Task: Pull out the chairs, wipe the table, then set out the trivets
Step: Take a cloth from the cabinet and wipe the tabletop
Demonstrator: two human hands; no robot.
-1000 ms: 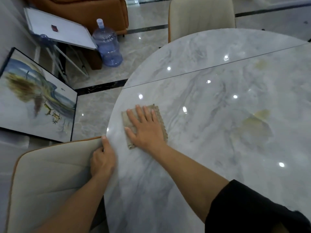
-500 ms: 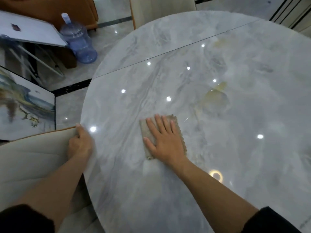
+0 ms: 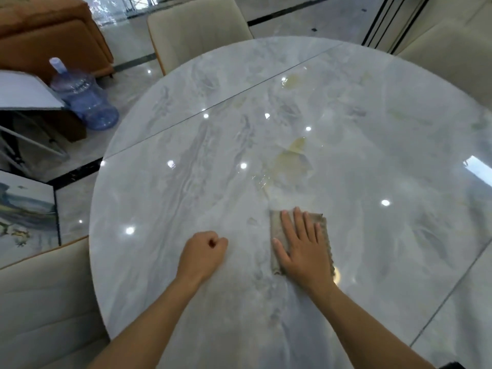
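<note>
A round, glossy grey marble table (image 3: 186, 187) fills the view. My right hand (image 3: 303, 249) lies flat with straight fingers on a beige folded cloth (image 3: 277, 227), pressing it onto the tabletop near me. My left hand (image 3: 203, 253) rests on the table to the left of the cloth, curled into a loose fist that holds nothing. A cream chair (image 3: 45, 302) stands at the table's near left edge. Another cream chair (image 3: 197, 30) is at the far side, and a third (image 3: 447, 54) at the far right. No trivets are in view.
A blue water jug (image 3: 82, 99) stands on the shiny floor at the left beside a white board on a stand (image 3: 24, 94). A framed painting (image 3: 24, 211) leans at the left. An orange sofa (image 3: 50, 33) is at the back left.
My left hand has let go of the near left chair's back and come onto the table as a fist. My right hand has slid the cloth to the right across the tabletop.
</note>
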